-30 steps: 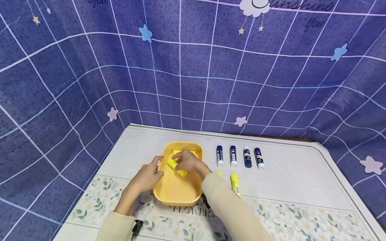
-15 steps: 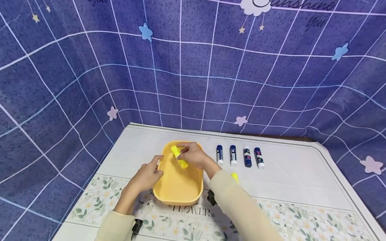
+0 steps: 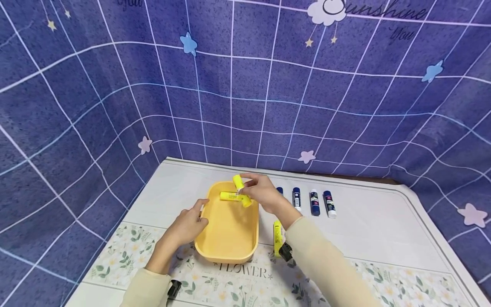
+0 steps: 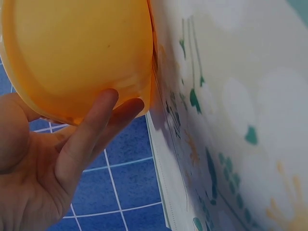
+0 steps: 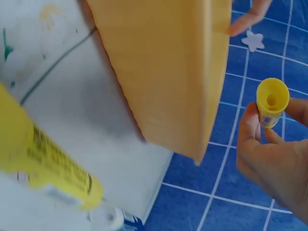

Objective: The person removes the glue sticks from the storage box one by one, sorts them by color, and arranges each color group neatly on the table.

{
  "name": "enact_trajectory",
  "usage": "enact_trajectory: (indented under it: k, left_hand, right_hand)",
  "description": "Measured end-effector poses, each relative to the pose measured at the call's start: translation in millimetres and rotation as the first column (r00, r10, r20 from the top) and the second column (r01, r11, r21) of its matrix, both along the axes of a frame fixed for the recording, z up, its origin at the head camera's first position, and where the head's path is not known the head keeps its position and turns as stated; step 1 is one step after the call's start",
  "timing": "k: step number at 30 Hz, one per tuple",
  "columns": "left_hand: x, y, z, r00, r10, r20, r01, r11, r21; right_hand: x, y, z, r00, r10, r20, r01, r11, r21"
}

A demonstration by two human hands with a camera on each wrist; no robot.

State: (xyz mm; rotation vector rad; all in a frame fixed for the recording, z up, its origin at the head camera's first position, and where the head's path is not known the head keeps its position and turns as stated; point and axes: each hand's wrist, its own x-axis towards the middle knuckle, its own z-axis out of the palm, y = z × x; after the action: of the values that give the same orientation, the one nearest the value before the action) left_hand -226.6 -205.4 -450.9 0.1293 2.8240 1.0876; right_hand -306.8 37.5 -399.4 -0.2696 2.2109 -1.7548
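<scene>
In the head view my right hand [image 3: 264, 194] pinches a yellow glue stick [image 3: 238, 182], tilted over the far right part of the yellow tray [image 3: 226, 238]. The right wrist view shows the end of this glue stick [image 5: 272, 98] between thumb and fingers, apart from the tray wall. Another yellow glue stick [image 3: 228, 196] lies crosswise inside the tray at its far end. My left hand [image 3: 186, 226] holds the tray's left rim. Seen from the left wrist, fingers [image 4: 91, 125] lie against the tray's outer wall [image 4: 82, 57], with the thumb side hidden behind the rim.
Blue-and-white glue sticks [image 3: 314, 202] stand in a row right of the tray, one partly covered by the right hand. A yellow glue stick [image 3: 278, 238] lies near the right wrist, partly under the sleeve. A purple grid-patterned curtain [image 3: 245, 106] hangs behind the white table [image 3: 368, 226].
My right hand has lifted the yellow glue stick and moved right, toward the tray's far right rim, uncovering the glue stick in the tray. The left hand has stayed in place.
</scene>
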Motion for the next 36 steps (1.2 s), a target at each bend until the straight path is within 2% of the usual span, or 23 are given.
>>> enact_trajectory:
  k: [6, 17, 29, 36]
  left_hand:
    - [0.4, 0, 1.0, 1.000, 0.002, -0.008, -0.002, 1.000, 0.014]
    - [2.2, 1, 1.2, 1.000, 0.012, 0.009, -0.012, 1.000, 0.015]
    - [1.2, -1, 1.5, 1.000, 0.011, 0.015, -0.011, 1.000, 0.022]
    - [1.5, -1, 1.9, 1.000, 0.012, 0.015, -0.013, 1.000, 0.026]
  right_hand:
    - [7.3, 21, 11.7, 0.999, -0.053, -0.011, 0.053, 0.998, -0.027]
    - [27.3, 70, 10.6, 0.993, -0.119, 0.000, 0.119, 0.993, -0.007]
    - [56.9, 139, -11.7, 0.978, -0.199, 0.062, 0.200, 0.980, -0.010]
    - [70.9, 176, -32.0, 0.963, -0.240, 0.118, 0.239, 0.971, 0.024]
